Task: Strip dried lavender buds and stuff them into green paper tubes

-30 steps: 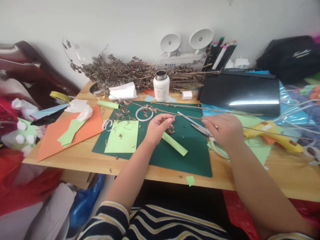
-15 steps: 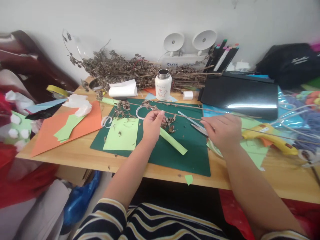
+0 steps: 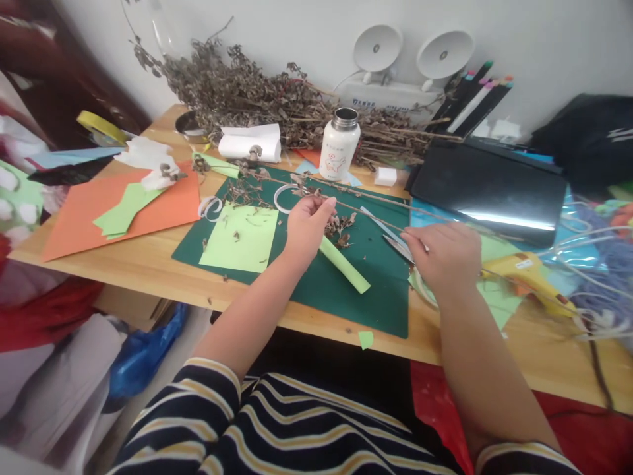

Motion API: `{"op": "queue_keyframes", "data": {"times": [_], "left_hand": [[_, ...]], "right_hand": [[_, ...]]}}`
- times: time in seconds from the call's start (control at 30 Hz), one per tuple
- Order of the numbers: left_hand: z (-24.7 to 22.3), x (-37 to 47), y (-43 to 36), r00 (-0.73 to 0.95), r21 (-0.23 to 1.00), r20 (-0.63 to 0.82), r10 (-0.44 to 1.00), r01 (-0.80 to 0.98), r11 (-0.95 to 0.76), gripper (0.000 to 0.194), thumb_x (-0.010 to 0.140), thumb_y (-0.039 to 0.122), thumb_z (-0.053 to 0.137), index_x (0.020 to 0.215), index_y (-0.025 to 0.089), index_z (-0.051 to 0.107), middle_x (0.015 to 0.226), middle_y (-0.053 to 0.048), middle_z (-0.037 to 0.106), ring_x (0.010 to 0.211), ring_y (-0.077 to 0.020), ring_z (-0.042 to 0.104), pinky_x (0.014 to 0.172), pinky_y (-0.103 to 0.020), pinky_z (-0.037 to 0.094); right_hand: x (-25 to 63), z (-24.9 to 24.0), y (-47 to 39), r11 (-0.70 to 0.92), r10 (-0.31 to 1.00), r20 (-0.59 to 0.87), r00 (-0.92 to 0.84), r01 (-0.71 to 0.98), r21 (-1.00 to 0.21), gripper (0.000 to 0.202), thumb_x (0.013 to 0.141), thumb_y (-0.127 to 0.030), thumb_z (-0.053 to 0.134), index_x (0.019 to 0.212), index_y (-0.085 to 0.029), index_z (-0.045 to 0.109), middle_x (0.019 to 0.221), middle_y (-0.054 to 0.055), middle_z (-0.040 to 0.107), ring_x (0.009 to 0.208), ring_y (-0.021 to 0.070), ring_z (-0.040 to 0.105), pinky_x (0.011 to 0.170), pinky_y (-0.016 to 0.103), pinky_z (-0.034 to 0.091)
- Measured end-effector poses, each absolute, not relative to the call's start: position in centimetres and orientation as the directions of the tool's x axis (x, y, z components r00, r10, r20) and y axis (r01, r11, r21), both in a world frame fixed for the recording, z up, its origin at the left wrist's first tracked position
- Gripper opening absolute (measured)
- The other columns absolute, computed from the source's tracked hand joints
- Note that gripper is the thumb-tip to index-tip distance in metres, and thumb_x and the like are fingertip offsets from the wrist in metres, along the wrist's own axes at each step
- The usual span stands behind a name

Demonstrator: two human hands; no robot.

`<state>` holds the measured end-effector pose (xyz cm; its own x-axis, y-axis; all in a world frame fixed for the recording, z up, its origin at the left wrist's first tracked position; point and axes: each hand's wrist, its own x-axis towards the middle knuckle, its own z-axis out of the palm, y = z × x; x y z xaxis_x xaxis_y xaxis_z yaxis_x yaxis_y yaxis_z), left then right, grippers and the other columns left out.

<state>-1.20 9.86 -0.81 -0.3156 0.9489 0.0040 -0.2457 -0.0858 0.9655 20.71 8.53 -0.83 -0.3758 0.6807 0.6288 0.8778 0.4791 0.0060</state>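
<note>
My left hand (image 3: pixel 310 227) pinches a dried plant stem (image 3: pixel 368 214) between thumb and fingertips, above the green cutting mat (image 3: pixel 380 303). Farther along the same stem, my right hand (image 3: pixel 442 258) is closed around it, and the thin end runs out past the hand to the right. Withered leaves hang on the stem near my left fingers. Another dried stem (image 3: pixel 386 196) lies just behind. Below my left hand are a rolled green paper tube (image 3: pixel 346 267) and crumbled leaves (image 3: pixel 340 229). Scissors (image 3: pixel 396 247) lie partly hidden beside my right hand.
A heap of dried plants (image 3: pixel 247 89) lines the wall behind an uncapped white bottle (image 3: pixel 339 146). At right are a yellow glue gun (image 3: pixel 529 274) with its cord and a black glossy case (image 3: pixel 494 191). Orange paper (image 3: pixel 79 218) and a green sheet (image 3: pixel 242 244) lie left.
The camera view has tipped downward, so the table sits higher in the picture. Both hands stay on the stem, with little visible shift between them.
</note>
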Motion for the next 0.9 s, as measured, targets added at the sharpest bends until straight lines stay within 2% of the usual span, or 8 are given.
{"op": "queue_keyframes", "data": {"times": [0.27, 0.43, 0.73, 0.83, 0.9], "left_hand": [[-1.5, -1.1, 9.7, -0.283, 0.949, 0.105, 0.953, -0.259, -0.182, 0.023, 0.070, 0.033, 0.066, 0.065, 0.016, 0.052, 0.051, 0.005, 0.053, 0.047, -0.0042, 0.047, 0.051, -0.019, 0.038], [-1.2, -0.9, 9.6, -0.250, 0.946, 0.090, 0.964, -0.281, -0.161, 0.025, 0.071, 0.034, 0.063, 0.062, 0.016, 0.049, 0.050, 0.007, 0.053, 0.043, -0.0026, 0.047, 0.049, -0.017, 0.039], [-1.1, -0.5, 9.4, -0.154, 0.939, 0.094, 0.984, -0.314, -0.138, 0.022, 0.067, 0.031, 0.065, 0.060, 0.015, 0.052, 0.049, 0.006, 0.052, 0.043, -0.0025, 0.047, 0.047, -0.016, 0.040], [-1.2, 0.1, 9.2, -0.141, 0.927, 0.058, 0.988, -0.361, -0.106, 0.022, 0.068, 0.030, 0.063, 0.060, 0.016, 0.048, 0.052, 0.006, 0.052, 0.044, -0.0026, 0.047, 0.047, -0.016, 0.039], [-1.2, 0.4, 9.0, -0.104, 0.941, 0.035, 0.994, -0.332, -0.068, 0.022, 0.070, 0.030, 0.059, 0.059, 0.017, 0.045, 0.053, 0.005, 0.052, 0.046, -0.0036, 0.047, 0.048, -0.018, 0.039]], "right_hand": [[20.5, -0.9, 8.6, 0.510, 0.641, 0.691, -0.334, 0.858, -0.058, 0.022, 0.083, -0.027, 0.050, 0.067, -0.021, 0.063, 0.062, 0.001, 0.067, 0.061, 0.0158, 0.056, 0.063, 0.029, 0.043], [20.5, -1.3, 8.8, 0.485, 0.697, 0.672, -0.251, 0.855, -0.184, 0.024, 0.082, -0.031, 0.050, 0.064, -0.022, 0.063, 0.059, 0.001, 0.064, 0.060, 0.0159, 0.053, 0.060, 0.028, 0.041], [20.9, -0.8, 8.8, 0.371, 0.740, 0.663, -0.112, 0.890, -0.264, 0.024, 0.080, -0.034, 0.049, 0.063, -0.021, 0.061, 0.062, 0.003, 0.063, 0.063, 0.0170, 0.054, 0.063, 0.030, 0.040], [21.2, -0.7, 9.0, 0.294, 0.727, 0.686, -0.026, 0.915, -0.276, 0.024, 0.079, -0.033, 0.048, 0.063, -0.020, 0.060, 0.064, 0.004, 0.064, 0.063, 0.0174, 0.054, 0.062, 0.030, 0.039], [21.3, -0.7, 9.2, 0.268, 0.721, 0.693, 0.004, 0.921, -0.283, 0.024, 0.079, -0.034, 0.049, 0.064, -0.020, 0.061, 0.064, 0.005, 0.065, 0.063, 0.0175, 0.053, 0.062, 0.030, 0.039]]}}
